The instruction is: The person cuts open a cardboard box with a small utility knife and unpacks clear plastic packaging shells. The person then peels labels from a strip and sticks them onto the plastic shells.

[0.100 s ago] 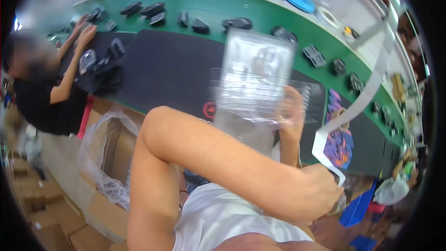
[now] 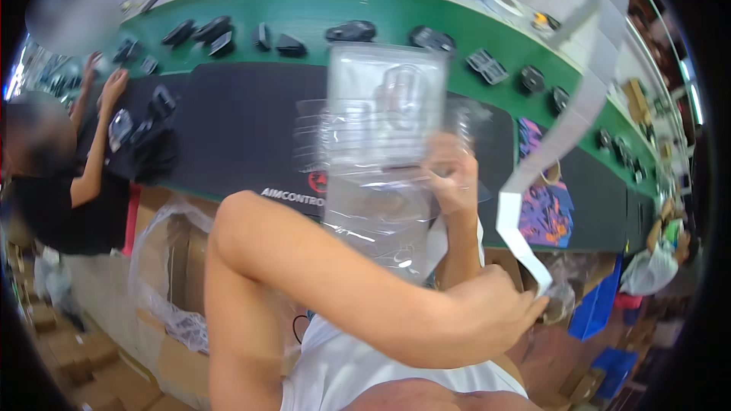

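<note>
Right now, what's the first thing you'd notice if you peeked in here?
A clear plastic blister tray held up in the middle, gripped from below by the right hand. The left hand, its arm crossing low in front, pinches a long white strip that runs up to the top right. Behind lies a curved green bench dotted with small black parts.

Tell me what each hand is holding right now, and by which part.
The right hand grips the clear plastic blister tray at its lower right edge. The left hand, arm crossed over, pinches the lower end of a long white paper strip.
</note>
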A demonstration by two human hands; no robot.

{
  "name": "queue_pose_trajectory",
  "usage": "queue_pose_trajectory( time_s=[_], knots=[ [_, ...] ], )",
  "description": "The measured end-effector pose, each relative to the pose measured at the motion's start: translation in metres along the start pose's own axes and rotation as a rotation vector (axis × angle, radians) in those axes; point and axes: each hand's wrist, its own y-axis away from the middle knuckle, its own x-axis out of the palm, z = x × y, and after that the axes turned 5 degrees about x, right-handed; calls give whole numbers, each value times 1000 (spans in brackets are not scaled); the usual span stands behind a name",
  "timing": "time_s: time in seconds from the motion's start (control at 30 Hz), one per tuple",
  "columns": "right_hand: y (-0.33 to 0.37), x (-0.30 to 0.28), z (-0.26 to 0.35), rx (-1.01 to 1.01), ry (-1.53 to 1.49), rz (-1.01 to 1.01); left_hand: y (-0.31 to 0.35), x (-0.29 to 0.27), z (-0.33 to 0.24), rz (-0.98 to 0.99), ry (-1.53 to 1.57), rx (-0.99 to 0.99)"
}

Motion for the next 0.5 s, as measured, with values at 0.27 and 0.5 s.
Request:
queue_pose_trajectory(
  time_s=[0.27, 0.5],
  knots=[
    [-1, -27, 25, 327, -410, 59, -4, 8, -3, 195, -16, -26],
    [3, -40, 15, -237, 349, 96, -42, 3, 85, 43, 397, -252]
  ],
)
